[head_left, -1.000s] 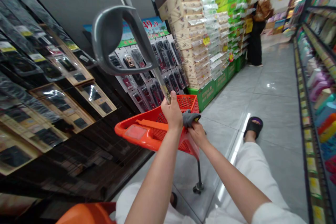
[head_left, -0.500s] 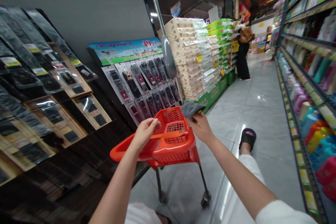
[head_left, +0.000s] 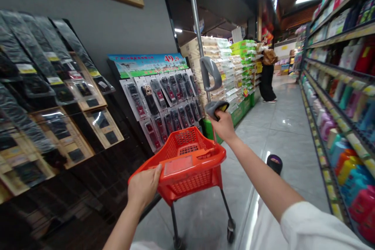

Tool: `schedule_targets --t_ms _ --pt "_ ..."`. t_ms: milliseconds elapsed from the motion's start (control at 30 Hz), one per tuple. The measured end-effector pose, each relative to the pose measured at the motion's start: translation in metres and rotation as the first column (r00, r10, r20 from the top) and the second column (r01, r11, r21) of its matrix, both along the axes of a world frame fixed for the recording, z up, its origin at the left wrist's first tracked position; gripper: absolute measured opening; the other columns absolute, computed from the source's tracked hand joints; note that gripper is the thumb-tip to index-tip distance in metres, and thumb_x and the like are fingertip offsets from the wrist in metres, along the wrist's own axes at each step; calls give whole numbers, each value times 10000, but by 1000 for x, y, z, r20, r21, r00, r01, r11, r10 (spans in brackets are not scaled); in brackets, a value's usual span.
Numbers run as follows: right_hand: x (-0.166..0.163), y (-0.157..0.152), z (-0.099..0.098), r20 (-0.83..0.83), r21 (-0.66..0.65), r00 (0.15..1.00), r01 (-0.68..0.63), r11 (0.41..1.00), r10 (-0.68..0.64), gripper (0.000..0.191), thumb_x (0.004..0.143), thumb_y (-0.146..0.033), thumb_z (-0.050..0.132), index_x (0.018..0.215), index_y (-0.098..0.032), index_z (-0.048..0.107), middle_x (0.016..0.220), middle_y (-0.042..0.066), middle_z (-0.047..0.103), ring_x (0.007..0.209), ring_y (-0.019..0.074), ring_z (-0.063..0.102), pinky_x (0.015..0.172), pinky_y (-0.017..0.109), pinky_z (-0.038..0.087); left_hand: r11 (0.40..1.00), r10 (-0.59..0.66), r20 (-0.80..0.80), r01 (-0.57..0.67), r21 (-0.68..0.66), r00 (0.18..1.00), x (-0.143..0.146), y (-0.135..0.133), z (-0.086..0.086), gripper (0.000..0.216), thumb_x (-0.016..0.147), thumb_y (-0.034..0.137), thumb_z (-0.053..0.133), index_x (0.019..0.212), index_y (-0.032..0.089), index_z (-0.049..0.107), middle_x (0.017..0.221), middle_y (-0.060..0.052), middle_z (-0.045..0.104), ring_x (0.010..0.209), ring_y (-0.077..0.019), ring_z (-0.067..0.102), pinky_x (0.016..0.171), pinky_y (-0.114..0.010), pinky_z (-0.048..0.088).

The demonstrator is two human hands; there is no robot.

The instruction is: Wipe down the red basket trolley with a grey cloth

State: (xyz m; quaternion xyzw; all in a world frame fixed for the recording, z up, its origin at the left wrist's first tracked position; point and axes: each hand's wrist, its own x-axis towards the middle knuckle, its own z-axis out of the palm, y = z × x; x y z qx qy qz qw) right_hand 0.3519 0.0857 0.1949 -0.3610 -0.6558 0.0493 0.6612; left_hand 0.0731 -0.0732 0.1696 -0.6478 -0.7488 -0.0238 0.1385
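A small red plastic shopping cart on thin black legs stands in front of me. My left hand is closed over the near left part of its rim, thumb on top. In my right hand a grey cloth is gripped, with a yellow-and-black patch showing at its edge. This hand is above the cart's right side, by a metal pole that rises there. A grey loop-shaped handle sits on the pole above the cloth. The cart's basket shows bare mesh where I can see in.
Packaged belts hang on a rack ahead, with boxed goods on the dark wall to the left. Stacked tissue packs line the aisle beyond. Bottle shelves run along the right. A person stands farther down the aisle.
My left hand has come down from above the cart onto its near left rim. The right hand still grips the cloth beside the pole. The view has shifted a little.
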Motion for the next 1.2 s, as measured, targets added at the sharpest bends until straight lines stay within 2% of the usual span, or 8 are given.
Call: schedule_targets --t_ms 100,167,400,500,667,833,1100,1200 --pt "-3 18 43 -44 71 998 46 996 -43 178 801 -300 602 804 -164 716 780 67 702 762 210 629 705 283 456 1000 -25 -40 25 9 999 4 1 -2 623 986 395 161 972 165 739 1022 -111 746 931 -257 697 725 -312 451" --pt "-4 25 45 -61 73 998 31 997 -26 188 796 -314 607 811 -164 718 788 65 712 769 209 634 704 277 456 1000 -8 -57 9 18 998 5 1 -3 653 985 410 139 956 153 739 1008 -116 747 919 -270 696 704 -318 444" --pt "5 15 -60 39 -153 991 -117 981 124 131 719 -224 622 623 -165 690 584 21 646 608 177 573 582 269 431 991 99 -30 -96 89 995 18 2 -5 707 971 430 117 850 130 745 852 -154 744 825 -301 696 627 -322 413" --pt "19 11 -69 6 -151 996 -88 985 90 181 721 -236 616 563 -157 655 502 -3 576 541 165 534 504 258 407 988 83 -16 -80 128 996 22 4 -7 683 963 415 145 802 127 742 794 -169 733 789 -306 696 610 -323 409" --pt "41 -9 5 -153 114 971 205 972 -186 188 826 -317 575 802 -173 694 799 63 677 833 245 603 794 391 497 984 48 -36 -42 171 998 26 4 -11 685 963 403 142 755 131 735 749 -174 721 761 -311 694 611 -335 419" --pt "37 -33 96 210 439 868 327 837 -449 185 858 -214 544 958 -214 699 1265 122 571 1204 315 470 1015 510 399 988 -3 -70 14 155 998 24 0 -11 665 964 394 146 801 130 735 798 -157 738 788 -306 697 612 -324 411" --pt "14 20 207 521 486 695 236 842 -496 331 921 -251 492 670 -106 652 818 120 585 964 282 598 835 454 480 983 0 -32 6 184 999 17 0 -11 661 966 424 170 784 154 745 828 -129 751 798 -277 699 616 -300 400" --pt "0 36 227 590 427 645 262 866 -486 413 947 -307 466 640 -88 634 767 105 571 982 317 614 845 525 449 981 62 -17 -58 183 998 20 2 -11 670 960 410 164 818 130 755 814 -153 745 773 -302 697 614 -324 408"
